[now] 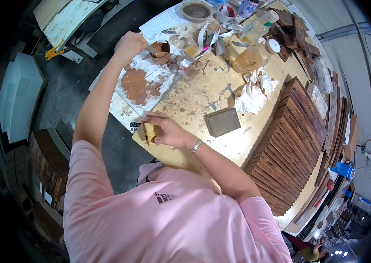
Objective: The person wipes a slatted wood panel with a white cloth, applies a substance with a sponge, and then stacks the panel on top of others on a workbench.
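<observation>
My left hand (131, 46) is closed round a tool by the cup; its handle is hidden in my fist. Only a short flat blade, like a putty knife's, shows, reaching into a brown-coated cup (162, 56). Beneath lies a white board (155, 97) with a smear of brown paste (135, 83). Close to my body, at the table's near edge, my right hand (170, 131) grips a yellowish, rough-edged block (149, 133) that looks like sponge. A grey-brown flat block (223, 122) rests on the table to the right of that hand.
A clear bottle (186, 65) lies beside the cup. Farther right stand a jar of amber liquid (249, 59) and crumpled white paper (255, 94). Many dark brown wood strips (286, 149) lie in rows along the right side. A bowl (196, 11) sits at the far edge.
</observation>
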`<state>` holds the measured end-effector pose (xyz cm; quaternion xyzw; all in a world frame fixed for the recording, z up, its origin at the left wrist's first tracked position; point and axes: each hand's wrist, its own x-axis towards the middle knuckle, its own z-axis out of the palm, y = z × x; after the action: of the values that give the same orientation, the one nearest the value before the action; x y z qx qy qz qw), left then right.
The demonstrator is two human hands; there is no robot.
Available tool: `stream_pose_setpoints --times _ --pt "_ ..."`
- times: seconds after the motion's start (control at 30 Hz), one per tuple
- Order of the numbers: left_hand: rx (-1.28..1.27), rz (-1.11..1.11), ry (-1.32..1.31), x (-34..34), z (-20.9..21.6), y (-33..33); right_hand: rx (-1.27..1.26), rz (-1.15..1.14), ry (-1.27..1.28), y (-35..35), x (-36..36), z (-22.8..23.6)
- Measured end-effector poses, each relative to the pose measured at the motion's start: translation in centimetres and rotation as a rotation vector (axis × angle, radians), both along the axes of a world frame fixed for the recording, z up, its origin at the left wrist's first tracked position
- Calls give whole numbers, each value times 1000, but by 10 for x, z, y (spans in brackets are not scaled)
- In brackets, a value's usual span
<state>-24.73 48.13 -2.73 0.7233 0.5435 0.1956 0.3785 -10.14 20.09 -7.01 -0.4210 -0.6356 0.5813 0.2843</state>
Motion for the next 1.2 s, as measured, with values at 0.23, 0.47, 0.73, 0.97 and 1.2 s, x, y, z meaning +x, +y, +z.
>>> stream_pose_setpoints --times 0.23,0.47,0.73,0.97,1.2 --pt "-302 129 -312 -15 -1 -6 24 17 -30 0 1 -4" --pt "-416 189 -397 -46 -2 -17 -2 15 6 2 2 4" --pt "-70 68 -105 -88 23 -67 18 19 40 2 3 5" --pt "566 -81 366 -72 57 -128 55 17 -35 1 4 5" --pt "739 -166 434 -69 79 -143 38 20 -25 1 3 4"
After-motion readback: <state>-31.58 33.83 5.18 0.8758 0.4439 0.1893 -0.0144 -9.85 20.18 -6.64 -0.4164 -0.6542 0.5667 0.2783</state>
